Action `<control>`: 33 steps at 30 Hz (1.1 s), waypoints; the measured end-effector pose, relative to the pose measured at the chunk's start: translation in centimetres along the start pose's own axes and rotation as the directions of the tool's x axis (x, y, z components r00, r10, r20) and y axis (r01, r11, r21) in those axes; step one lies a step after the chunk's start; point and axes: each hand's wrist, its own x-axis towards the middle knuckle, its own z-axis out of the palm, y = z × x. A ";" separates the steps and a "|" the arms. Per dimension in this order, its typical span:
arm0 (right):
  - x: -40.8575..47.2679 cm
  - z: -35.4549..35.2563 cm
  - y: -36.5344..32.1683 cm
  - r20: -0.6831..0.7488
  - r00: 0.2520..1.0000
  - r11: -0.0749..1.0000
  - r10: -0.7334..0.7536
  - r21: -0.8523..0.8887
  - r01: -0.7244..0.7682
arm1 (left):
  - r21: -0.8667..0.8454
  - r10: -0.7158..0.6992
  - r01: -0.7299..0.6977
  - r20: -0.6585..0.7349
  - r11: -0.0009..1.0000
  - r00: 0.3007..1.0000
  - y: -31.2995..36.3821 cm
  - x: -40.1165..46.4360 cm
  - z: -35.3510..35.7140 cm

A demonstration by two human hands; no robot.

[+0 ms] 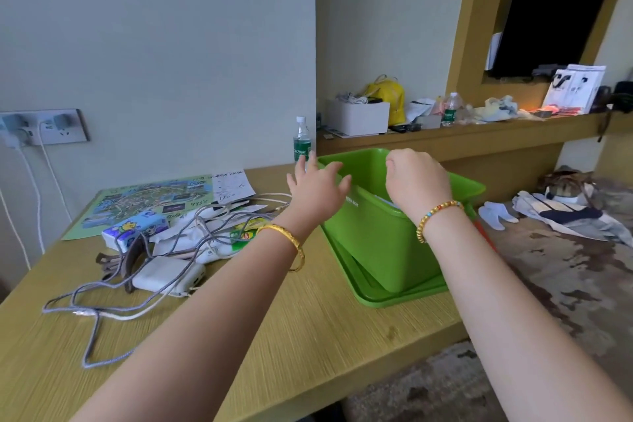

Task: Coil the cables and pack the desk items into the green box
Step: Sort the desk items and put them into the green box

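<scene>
Green plastic box (376, 236) stands on its lid upon the wooden surface (274, 336); left hand (317, 190), fingers spread, hovers at its left rim; right hand (416, 178), fingers curled, apparently empty, above it; tangled grey cables (113, 298) left.

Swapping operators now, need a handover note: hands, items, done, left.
Left hand: open, fingers spread at the near rim of the green plastic box, holding nothing.
Right hand: curled over the box; whether it holds anything can't be told.
The box stands on its green lid on the wooden desk.
Left: tangled grey and white cables, white power bank, tissue pack all unpacked.
</scene>
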 end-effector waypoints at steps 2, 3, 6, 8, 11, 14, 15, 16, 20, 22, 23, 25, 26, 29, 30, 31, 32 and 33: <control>-0.4 0.5 -1.9 -0.099 0.988 0.992 -0.117 0.043 0.121 | -0.024 -0.012 0.011 -0.068 1.000 0.998 -1.9 -0.6 -0.2; -0.7 1.0 -3.1 -0.141 0.977 0.982 -0.162 0.074 0.174 | -0.025 -0.014 0.011 -0.096 1.000 0.995 -3.0 -1.1 -0.3; -2.3 3.3 -6.8 -0.159 0.949 0.940 -0.272 0.170 0.297 | 0.007 -0.022 0.023 -0.146 1.000 0.989 -7.1 -3.1 -0.6; -3.8 5.6 -9.1 -0.103 0.942 0.909 -0.320 0.246 0.336 | 0.027 -0.050 0.055 -0.164 0.998 0.985 -10.0 -4.7 -1.2; -6.2 9.1 -12.6 -0.014 0.921 0.854 -0.389 0.371 0.366 | 0.024 -0.115 0.123 -0.211 0.992 0.971 -14.6 -7.2 -2.6; -8.2 11.7 -16.2 0.081 0.891 0.795 -0.447 0.493 0.354 | 0.045 -0.209 0.225 -0.228 0.973 0.951 -19.2 -9.7 -4.2; -8.6 12.3 -17.3 0.109 0.881 0.776 -0.460 0.531 0.340 | 0.055 -0.239 0.258 -0.226 0.965 0.944 -20.7 -10.6 -4.6; -8.9 12.8 -18.4 0.132 0.869 0.760 -0.476 0.559 0.331 | 0.056 -0.272 0.290 -0.222 0.955 0.936 -22.0 -11.4 -4.9; -9.6 14.1 -22.0 0.215 0.789 0.688 -0.576 0.648 0.326 | 0.037 -0.395 0.407 -0.172 0.913 0.902 -25.3 -13.6 -5.5; -9.8 14.6 -23.2 0.284 0.744 0.681 -0.605 0.668 0.299 | 0.037 -0.423 0.430 -0.124 0.902 0.898 -26.1 -14.3 -5.4; -9.9 14.9 -23.5 0.319 0.730 0.703 -0.604 0.644 0.301 | 0.044 -0.422 0.428 -0.106 0.903 0.900 -26.5 -14.6 -5.3; -9.8 15.4 -23.8 0.332 0.750 0.752 -0.572 0.577 0.318 | 0.067 -0.415 0.420 -0.082 0.905 0.906 -27.2 -15.0 -5.2; -9.7 15.5 -23.8 0.311 0.780 0.776 -0.543 0.541 0.325 | 0.079 -0.421 0.426 -0.072 0.901 0.904 -27.4 -15.0 -5.1; -9.3 15.7 -23.3 0.293 0.828 0.840 -0.479 0.428 0.334 | 0.127 -0.485 0.490 -0.068 0.863 0.872 -27.7 -14.7 -4.7; -9.3 15.8 -23.1 0.325 0.821 0.856 -0.469 0.395 0.333 | 0.142 -0.505 0.510 -0.073 0.849 0.860 -27.7 -14.5 -4.6; -9.3 16.0 -22.9 0.362 0.810 0.870 -0.461 0.367 0.331 | 0.151 -0.517 0.523 -0.080 0.839 0.852 -27.6 -14.4 -4.4; -9.4 16.2 -22.7 0.399 0.798 0.880 -0.452 0.344 0.327 | 0.154 -0.523 0.530 -0.087 0.834 0.848 -27.6 -14.4 -4.3; -9.5 16.5 -22.6 0.427 0.790 0.889 -0.441 0.329 0.318 | 0.151 -0.523 0.531 -0.095 0.834 0.847 -27.7 -14.4 -4.1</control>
